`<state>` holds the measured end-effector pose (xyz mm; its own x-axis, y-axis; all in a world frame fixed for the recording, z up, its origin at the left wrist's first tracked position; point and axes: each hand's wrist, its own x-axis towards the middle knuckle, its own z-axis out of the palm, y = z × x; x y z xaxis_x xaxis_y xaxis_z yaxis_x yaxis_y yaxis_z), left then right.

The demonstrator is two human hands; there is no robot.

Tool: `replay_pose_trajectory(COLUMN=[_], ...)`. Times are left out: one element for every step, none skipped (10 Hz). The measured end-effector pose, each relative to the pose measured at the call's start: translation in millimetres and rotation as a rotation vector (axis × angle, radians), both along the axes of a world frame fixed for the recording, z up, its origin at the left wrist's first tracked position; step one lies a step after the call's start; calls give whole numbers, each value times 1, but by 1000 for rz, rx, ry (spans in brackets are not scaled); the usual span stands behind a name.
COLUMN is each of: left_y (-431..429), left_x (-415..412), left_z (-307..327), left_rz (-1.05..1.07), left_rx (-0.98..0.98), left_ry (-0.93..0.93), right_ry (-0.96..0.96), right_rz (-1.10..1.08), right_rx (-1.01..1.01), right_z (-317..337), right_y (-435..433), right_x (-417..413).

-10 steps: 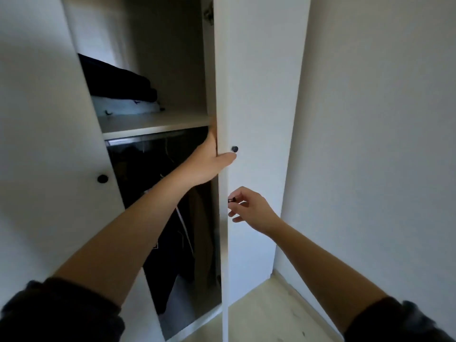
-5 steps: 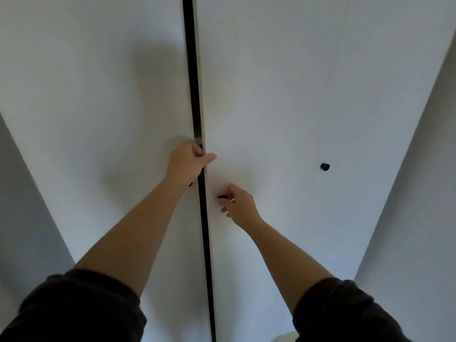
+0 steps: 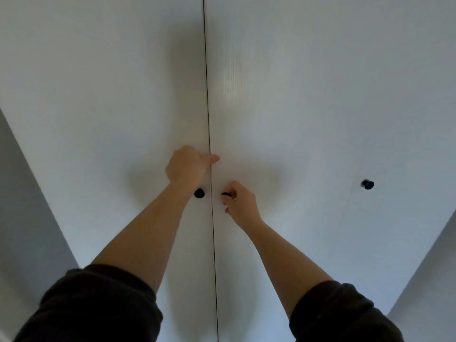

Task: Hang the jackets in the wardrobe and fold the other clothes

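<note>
Wall [image 3: 22, 193] in grey is showing at the far left, beside the white wardrobe [image 3: 148, 58], which is filling most of the view straight ahead of the person. Its left door [image 3: 98, 124] is lying flush and closed. A dark left sleeve [image 3: 93, 307] is sitting at the bottom edge, with the bare forearm reaching up from it. The left hand [image 3: 186, 164] is resting against the left door right at the seam [image 3: 208, 107]. Its fingers are curling under and holding nothing, while the thumb is poking across onto the right door [image 3: 308, 114]. Just below that hand, the left knob [image 3: 199, 193] is sitting untouched, close beside the seam. Just past the seam, the right hand [image 3: 240, 202] is pinching the small black middle knob [image 3: 226, 194] between thumb and fingertips, with the other fingers tucking in behind. The right sleeve [image 3: 345, 314] is showing at the bottom. Well apart on the right door, a far knob [image 3: 368, 184] is standing alone, and a grey strip of side wall [image 3: 436, 280] is closing the right edge.
</note>
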<state>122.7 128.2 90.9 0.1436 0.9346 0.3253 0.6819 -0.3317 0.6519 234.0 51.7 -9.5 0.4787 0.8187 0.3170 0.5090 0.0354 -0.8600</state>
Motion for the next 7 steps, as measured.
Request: replay_pose_trajectory(left_y=[3,9,11,12,8,0,-20], left_x=[4,4,6,7,8,-1,-27], left_z=[-2,-2,-9,-13,-14,-25,-58], left_rz=[64,113,119,137,114,82,16], left_rx=[77,162,209,222,176,75,36], left_ry=[33,61,60,30,9,18,-53], right_ry=[-11,-3,-8,-27,-68,18,74], right_rz=[8,18,20,32,33,65,115], right_rx=[-7,-1,2,-6,-37,-30,-32], right_z=[3,7,6,7,8,5,-20], right_y=[7,15,17,18,16,9,-20], right_x=[3,2,3,3,3,0,-6])
